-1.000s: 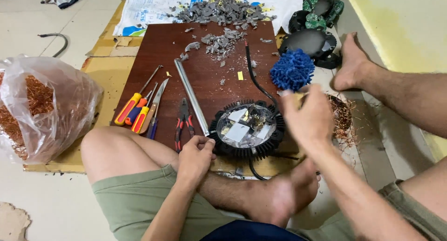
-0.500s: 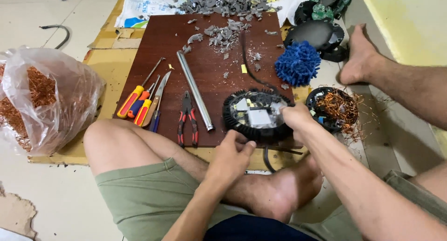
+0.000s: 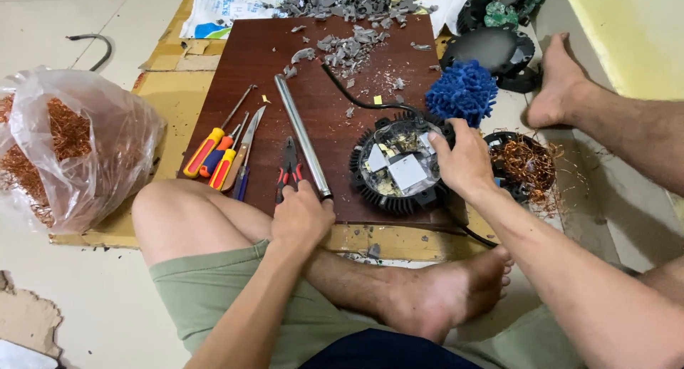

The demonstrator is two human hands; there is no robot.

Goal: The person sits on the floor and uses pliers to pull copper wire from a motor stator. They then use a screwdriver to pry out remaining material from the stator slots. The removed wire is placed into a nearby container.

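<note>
Left hand: fingers curled around the near end of the metal rod, beside the red-handled pliers.
Right hand: fingers clamped on the right rim of the round black finned housing (lying flat on the brown board).
Left of rod: screwdrivers.
Far left: bag of copper wire.
</note>
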